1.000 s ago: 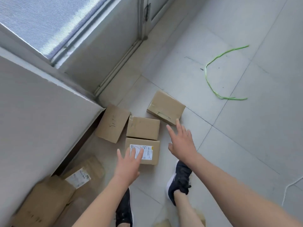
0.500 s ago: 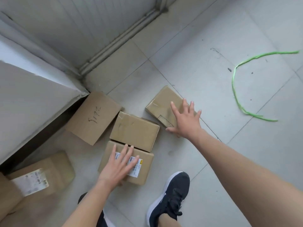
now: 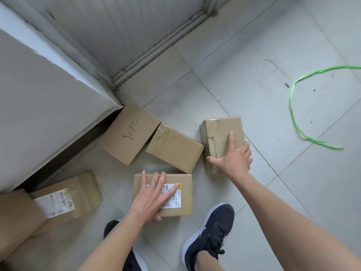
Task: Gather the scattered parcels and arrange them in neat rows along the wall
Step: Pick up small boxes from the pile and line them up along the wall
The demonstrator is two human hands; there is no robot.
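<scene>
Several brown cardboard parcels lie on the tiled floor near the wall's corner. My left hand lies flat, fingers spread, on top of a parcel with a white shipping label, the thumb at its near edge. My right hand grips a tape-wrapped parcel: index finger along the top, other fingers over its right edge, thumb across the near end. Between them a plain parcel touches a parcel with handwritten figures, which sits by the corner of the wall.
A flatter labelled parcel and a larger carton lie by the wall at lower left. A green cord curls on the tiles at right. My black shoes stand just behind the labelled parcel. A door track runs along the back.
My right hand has turned the taped parcel from diagonal to nearly straight and shifted it right. My left hand has settled flatter on the labelled parcel. The view has moved closer.
</scene>
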